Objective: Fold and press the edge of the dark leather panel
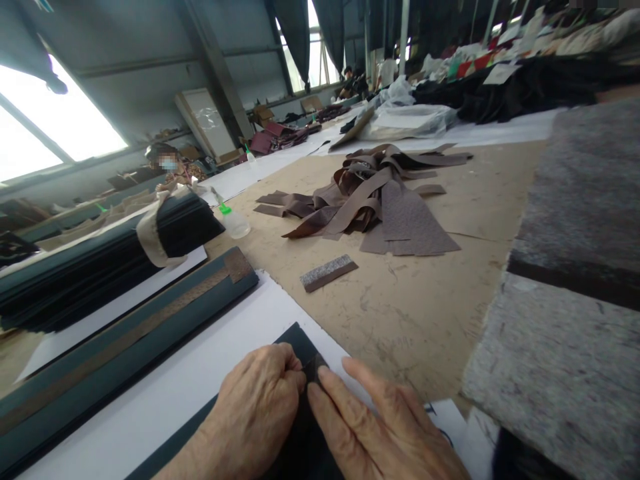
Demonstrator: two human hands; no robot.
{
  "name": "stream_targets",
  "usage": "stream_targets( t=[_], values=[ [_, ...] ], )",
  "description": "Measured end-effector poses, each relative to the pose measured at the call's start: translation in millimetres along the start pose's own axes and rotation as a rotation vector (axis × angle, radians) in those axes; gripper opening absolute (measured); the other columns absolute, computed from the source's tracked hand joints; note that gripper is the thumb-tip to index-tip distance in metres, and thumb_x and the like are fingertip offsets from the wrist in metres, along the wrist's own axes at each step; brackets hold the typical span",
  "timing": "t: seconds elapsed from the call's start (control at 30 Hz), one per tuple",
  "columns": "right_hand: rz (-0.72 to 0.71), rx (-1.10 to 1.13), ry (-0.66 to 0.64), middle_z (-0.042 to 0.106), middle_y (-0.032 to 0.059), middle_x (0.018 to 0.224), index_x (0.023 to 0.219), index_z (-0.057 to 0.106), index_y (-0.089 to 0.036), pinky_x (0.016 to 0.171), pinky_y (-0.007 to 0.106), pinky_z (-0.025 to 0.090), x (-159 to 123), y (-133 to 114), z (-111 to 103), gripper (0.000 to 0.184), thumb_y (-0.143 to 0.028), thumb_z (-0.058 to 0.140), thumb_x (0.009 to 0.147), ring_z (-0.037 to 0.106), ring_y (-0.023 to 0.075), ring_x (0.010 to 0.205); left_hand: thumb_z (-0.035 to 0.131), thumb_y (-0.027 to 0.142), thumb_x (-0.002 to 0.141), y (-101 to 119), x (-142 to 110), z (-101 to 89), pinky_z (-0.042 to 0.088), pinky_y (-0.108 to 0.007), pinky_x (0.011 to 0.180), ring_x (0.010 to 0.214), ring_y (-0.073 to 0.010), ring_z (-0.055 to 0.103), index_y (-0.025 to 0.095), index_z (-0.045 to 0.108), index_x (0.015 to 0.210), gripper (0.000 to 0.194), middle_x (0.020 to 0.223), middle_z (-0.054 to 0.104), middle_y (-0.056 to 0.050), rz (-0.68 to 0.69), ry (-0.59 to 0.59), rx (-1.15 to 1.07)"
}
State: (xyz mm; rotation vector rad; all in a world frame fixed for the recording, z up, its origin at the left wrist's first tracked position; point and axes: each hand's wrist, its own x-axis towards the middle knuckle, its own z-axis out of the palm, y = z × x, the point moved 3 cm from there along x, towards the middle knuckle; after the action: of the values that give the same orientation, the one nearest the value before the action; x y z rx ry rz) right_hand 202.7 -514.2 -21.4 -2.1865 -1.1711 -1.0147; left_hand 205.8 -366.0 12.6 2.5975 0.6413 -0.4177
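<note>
A dark teal piece of sheet material (299,337), leather-like or fabric, lies on white paper in front of me, with its far corner showing past my hands. My left hand (255,407) is closed, thumb and fingers pinched at a small dark brown patch (313,365) near that corner. Beside it, my right hand (373,420) lies with its fingers stretched out, their tips pressing on the same patch. Both hands cover much of the teal piece. To the left rests a stack of teal pieces (200,320) with a brown strip (165,313) along its top.
A small grey-and-brown strip (329,272) lies ahead, before a heap of brown strips (370,200). A green-capped bottle (235,223) stands by a tall dark stack (100,260). Thick grey felt (565,373) borders the right side. A masked person (173,173) sits at far left.
</note>
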Motion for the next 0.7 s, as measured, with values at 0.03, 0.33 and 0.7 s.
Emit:
stream_targets(
  t=[0.03,0.33,0.7],
  values=[
    [-0.005,0.0,-0.003,0.059,-0.0038,0.112,0.103,0.062,-0.023,0.076,0.031,0.044,1,0,3,0.039,-0.011,0.026,0.092,0.052,0.0194,0.105,0.041,0.013,0.077,0,0,0.4,0.03,-0.028,0.062,0.071,-0.0175,0.047,0.018,0.051,0.066,0.015,0.067,0.053,-0.001,-0.002,-0.003,0.002],
    [-0.049,0.017,-0.01,0.062,-0.0006,0.105,0.096,0.064,-0.017,0.085,0.031,0.04,-5,0,13,0.036,-0.006,0.03,0.089,0.054,0.0186,0.102,0.047,0.015,0.079,-2,-3,-0.1,0.032,-0.027,0.063,0.071,-0.0168,0.049,0.02,0.052,0.07,0.012,0.065,0.053,0.002,0.078,0.031,0.076],
    [0.096,0.098,0.117,0.064,0.0,0.101,0.089,0.067,-0.017,0.087,0.027,0.045,-4,-5,17,0.038,-0.008,0.03,0.09,0.056,0.0156,0.097,0.051,0.021,0.063,-13,-15,-5.8,0.039,-0.029,0.077,0.091,-0.0239,0.051,0.021,0.055,0.089,0.027,0.09,0.058,-0.003,0.197,-0.08,-0.082]
  ],
)
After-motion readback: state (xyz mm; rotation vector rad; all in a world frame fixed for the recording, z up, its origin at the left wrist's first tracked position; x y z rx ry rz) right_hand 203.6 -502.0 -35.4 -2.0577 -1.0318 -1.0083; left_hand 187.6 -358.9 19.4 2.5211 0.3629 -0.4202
